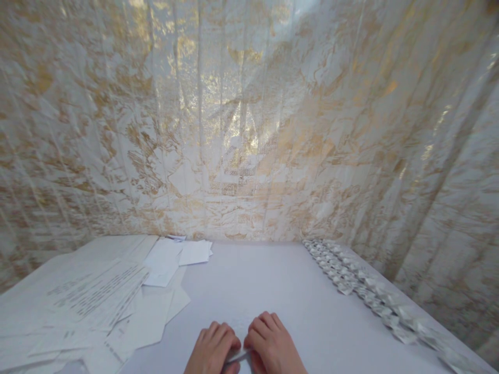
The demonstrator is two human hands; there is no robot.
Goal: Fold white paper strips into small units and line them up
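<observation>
Close together at the bottom middle of the head view are my left hand [213,347] and my right hand [273,344]. Between them they grip a small folded piece of white paper [238,356], held low over the white table. My left fingers and thumb pinch its left end. The right end is pinched by my right hand, with fingers curled over it. Most of the paper is hidden by the fingers, so its full shape cannot be made out.
Overlapping sheets of printed paper [97,291] cover the left of the white table [249,275]. Small blank paper pieces [195,252] lie at its back. Rows of small folded paper pieces [370,291] run along the right edge. A gold-patterned curtain [241,130] hangs behind.
</observation>
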